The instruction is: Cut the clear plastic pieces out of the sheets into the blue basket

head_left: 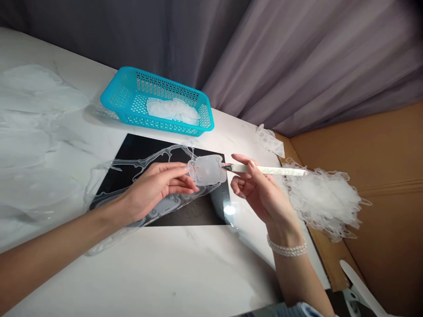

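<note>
My left hand (pixel 161 185) pinches the left edge of a frosted, translucent flat piece (pixel 207 171), which looks like soft silicone or plastic. It is roughly rectangular with small rings at its corners. In my right hand (pixel 261 189) are white tweezers (pixel 264 169), and their dark tip meets the right edge of the piece. Beneath my left hand a clear sheet with branching strips (pixel 142 163) and similar pieces (pixel 165 206) spreads over a black mat (pixel 194 214). Whether the held piece is still joined to that sheet I cannot tell.
A turquoise basket (pixel 155 121) behind the mat holds several frosted pieces (pixel 173 110). More clear sheets (pixel 33 132) lie at the left. On the right, a heap of translucent scraps (pixel 327 198) sits by a brown cardboard box (pixel 390 189). A grey curtain (pixel 264 57) hangs behind the table.
</note>
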The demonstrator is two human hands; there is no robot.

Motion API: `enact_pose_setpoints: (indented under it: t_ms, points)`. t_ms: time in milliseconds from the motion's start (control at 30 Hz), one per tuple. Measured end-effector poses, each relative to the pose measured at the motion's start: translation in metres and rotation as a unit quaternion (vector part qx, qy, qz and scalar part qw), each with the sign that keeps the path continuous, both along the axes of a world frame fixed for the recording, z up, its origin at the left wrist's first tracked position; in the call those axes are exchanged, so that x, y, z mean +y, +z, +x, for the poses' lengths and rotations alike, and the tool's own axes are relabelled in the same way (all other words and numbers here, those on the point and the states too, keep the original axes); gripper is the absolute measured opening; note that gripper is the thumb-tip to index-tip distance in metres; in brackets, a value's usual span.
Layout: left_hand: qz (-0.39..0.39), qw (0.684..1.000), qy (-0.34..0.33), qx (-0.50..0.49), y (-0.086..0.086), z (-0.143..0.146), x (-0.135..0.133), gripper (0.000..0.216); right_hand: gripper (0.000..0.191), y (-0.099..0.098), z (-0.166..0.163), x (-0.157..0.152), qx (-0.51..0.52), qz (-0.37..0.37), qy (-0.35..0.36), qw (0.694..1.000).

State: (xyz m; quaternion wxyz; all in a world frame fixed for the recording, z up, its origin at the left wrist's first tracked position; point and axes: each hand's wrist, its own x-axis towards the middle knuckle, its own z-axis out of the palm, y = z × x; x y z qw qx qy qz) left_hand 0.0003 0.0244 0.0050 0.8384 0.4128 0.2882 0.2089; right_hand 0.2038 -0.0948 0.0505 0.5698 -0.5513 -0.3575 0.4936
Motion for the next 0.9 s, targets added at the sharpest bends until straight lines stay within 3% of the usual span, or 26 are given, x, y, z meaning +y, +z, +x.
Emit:
enact_pose_setpoints:
  t_ms: [100, 167, 233, 333, 567, 900]
  points:
    - [-0.085, 0.995, 0.016, -0.053, -0.002, 0.001, 0.003, 0.024, 0.028, 0.002, 0.001, -0.008, -0.078, 0.056, 0.074, 0.993]
    - [-0.088, 0.994, 0.016, -0.063, -0.002, 0.001, 0.004, 0.02, 0.027, 0.005, 0.004, -0.014, -0.157, 0.069, 0.148, 0.974]
    - [-0.079, 0.995, 0.013, -0.061, -0.001, 0.001, 0.004, 0.03, 0.029, 0.008, 0.008, -0.018, -0.205, 0.06, 0.223, 0.951]
    - [-0.084, 0.995, 0.016, -0.059, 0.002, 0.0, 0.004, 0.044, 0.031, 0.01, 0.013, -0.02, -0.201, 0.055, 0.276, 0.938]
    - [-0.099, 0.993, 0.022, -0.068, 0.005, -0.002, 0.004, 0.05, 0.035, 0.005, 0.02, -0.017, -0.202, 0.058, 0.287, 0.935]
    - [-0.115, 0.99, 0.032, -0.081, 0.007, -0.004, 0.004, 0.051, 0.037, -0.006, 0.024, -0.017, -0.144, 0.04, 0.251, 0.956]
